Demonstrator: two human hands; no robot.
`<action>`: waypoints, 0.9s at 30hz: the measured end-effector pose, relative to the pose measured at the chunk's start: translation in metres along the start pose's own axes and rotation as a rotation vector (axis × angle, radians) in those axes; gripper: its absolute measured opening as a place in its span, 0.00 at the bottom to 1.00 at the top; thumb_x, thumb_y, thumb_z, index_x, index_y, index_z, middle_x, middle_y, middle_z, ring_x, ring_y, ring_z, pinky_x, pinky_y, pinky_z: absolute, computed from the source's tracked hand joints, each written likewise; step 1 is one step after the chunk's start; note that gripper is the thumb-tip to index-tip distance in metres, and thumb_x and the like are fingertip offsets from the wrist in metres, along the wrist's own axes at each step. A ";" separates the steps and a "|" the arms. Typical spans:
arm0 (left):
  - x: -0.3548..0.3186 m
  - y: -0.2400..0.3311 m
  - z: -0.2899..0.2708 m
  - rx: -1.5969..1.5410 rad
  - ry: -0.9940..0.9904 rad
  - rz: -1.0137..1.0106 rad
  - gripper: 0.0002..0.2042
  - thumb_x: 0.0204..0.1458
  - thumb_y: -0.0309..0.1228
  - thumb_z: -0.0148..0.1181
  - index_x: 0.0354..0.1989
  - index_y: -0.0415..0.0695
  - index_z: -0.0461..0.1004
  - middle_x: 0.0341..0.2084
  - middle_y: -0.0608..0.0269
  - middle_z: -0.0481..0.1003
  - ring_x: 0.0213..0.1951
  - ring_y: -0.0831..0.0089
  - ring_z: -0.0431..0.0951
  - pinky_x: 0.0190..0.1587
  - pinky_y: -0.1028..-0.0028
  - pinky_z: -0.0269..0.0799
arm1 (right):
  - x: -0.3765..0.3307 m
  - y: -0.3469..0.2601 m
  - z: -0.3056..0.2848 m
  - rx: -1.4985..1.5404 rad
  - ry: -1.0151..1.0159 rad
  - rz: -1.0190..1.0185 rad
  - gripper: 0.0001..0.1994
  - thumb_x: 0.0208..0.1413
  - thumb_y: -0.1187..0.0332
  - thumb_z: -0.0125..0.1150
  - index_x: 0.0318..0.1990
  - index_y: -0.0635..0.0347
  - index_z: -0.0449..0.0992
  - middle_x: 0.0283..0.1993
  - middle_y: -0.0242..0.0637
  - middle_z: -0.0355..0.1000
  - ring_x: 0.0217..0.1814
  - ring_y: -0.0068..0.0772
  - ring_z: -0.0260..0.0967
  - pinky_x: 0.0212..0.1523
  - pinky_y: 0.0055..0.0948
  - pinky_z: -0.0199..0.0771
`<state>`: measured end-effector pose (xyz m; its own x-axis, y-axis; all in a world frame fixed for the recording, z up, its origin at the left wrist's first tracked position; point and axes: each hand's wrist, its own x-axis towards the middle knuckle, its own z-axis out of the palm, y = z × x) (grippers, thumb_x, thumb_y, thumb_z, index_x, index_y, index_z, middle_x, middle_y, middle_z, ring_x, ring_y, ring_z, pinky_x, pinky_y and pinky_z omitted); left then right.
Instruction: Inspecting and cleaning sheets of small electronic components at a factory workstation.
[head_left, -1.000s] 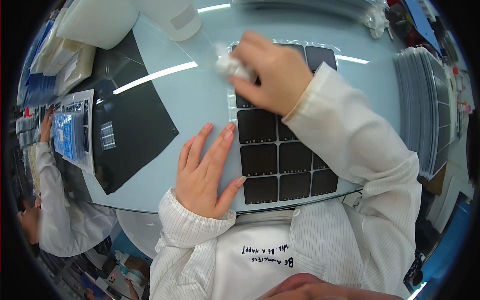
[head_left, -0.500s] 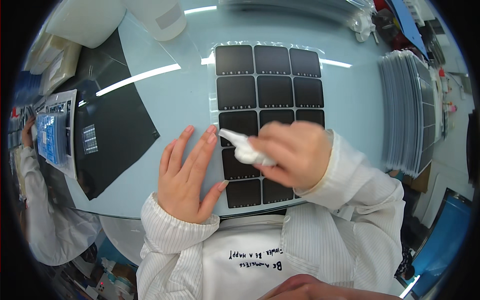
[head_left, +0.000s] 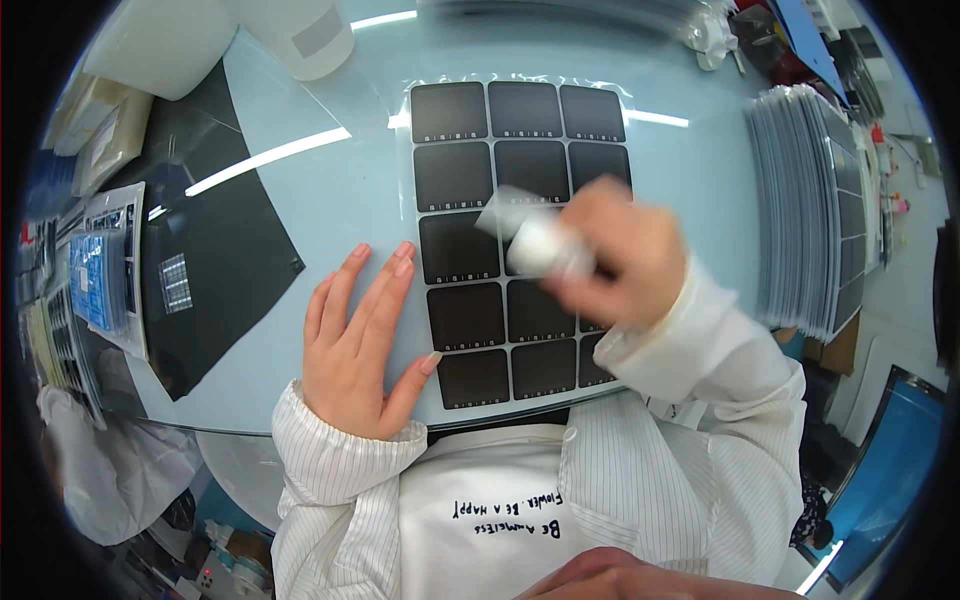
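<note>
Sheet (head_left: 465,316): dark-panelled, flat on worktop (head_left: 705,200)
Left hand (head_left: 352,345): flat, fingers slightly spread, holding nothing, by sheet's left edge
Right hand (head_left: 632,258): curled round white wad (head_left: 542,246), blurred, over sheet's middle
Wiping, likely: light even strokes, edge steadied

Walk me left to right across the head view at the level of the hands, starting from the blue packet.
Blue packet → black sheet → left hand → leftmost column of dark panels → white wipe, blurred → right hand → upright stack of sheets.
</note>
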<state>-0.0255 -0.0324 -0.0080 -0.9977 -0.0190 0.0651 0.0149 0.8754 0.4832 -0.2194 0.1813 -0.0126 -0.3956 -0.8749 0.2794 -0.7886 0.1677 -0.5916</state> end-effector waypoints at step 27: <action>0.013 0.002 -0.003 -0.008 0.030 -0.002 0.33 0.47 0.35 0.59 0.64 0.40 0.59 0.62 0.56 0.64 0.64 0.48 0.59 0.64 0.55 0.50 | 0.075 0.059 -0.015 -0.375 0.359 0.163 0.11 0.48 0.69 0.65 0.35 0.67 0.72 0.30 0.40 0.68 0.24 0.34 0.66 0.25 0.29 0.68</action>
<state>-0.0386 -0.0321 -0.0036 -0.9953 -0.0358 0.0901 0.0130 0.8717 0.4899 -0.3020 0.1326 -0.0153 -0.6110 -0.6247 0.4862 -0.7915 0.4960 -0.3572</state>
